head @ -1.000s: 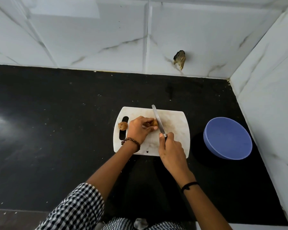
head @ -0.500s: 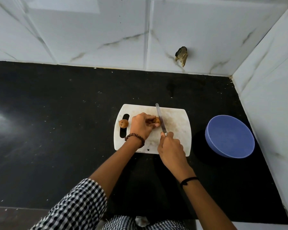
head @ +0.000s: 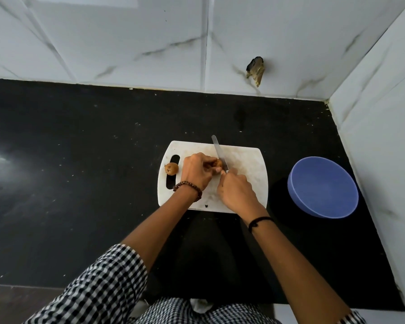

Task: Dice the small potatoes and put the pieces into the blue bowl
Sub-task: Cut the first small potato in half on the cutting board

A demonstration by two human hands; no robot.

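A white cutting board lies on the black counter. My left hand pinches a small brown potato near the middle of the board. My right hand grips the handle of a knife, and the blade lies against the right side of that potato, pointing away from me. A second small potato rests at the board's left edge beside the handle slot. The blue bowl stands to the right of the board; nothing shows inside it.
The black counter stretches far to the left. White marble-look tile walls close off the back and the right side, close to the bowl. A dark broken hole sits in the back wall.
My right hand has slid forward along the board toward the potato, and the knife blade has come closer against it. The left hand keeps its hold on the potato.
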